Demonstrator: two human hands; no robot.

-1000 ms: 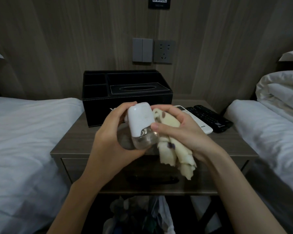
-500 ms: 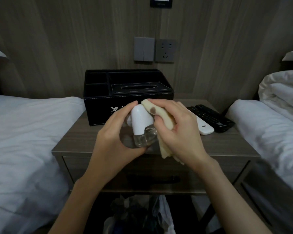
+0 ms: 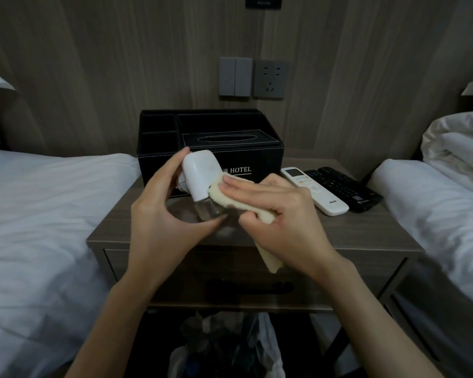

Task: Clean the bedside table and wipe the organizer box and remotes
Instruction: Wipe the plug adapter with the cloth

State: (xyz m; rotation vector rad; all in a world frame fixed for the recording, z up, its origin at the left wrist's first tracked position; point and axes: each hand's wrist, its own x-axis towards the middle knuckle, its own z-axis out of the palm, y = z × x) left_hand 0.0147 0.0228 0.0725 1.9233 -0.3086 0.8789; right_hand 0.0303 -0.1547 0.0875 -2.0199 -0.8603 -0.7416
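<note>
My left hand point(image 3: 159, 214) holds a small white plug-in device with a clear bottle at its base point(image 3: 200, 178) above the bedside table point(image 3: 352, 230). My right hand point(image 3: 279, 211) grips a cream cloth point(image 3: 262, 214) and presses it against the device's right side. Behind the hands stands the black organizer box point(image 3: 210, 137) marked HOTEL, its compartments empty and a tissue slot on top. To its right, a white remote point(image 3: 317, 192) and a black remote point(image 3: 342, 189) lie side by side on the table.
White beds flank the table, one on the left point(image 3: 44, 227) and one on the right point(image 3: 443, 203). A wall switch and socket point(image 3: 253, 77) sit above the box. Below the table's drawer stands a bin with a plastic bag point(image 3: 230, 347).
The device has tilted so its white top leans left. My right hand with the cloth slid from the device's top down to its right side and lower part.
</note>
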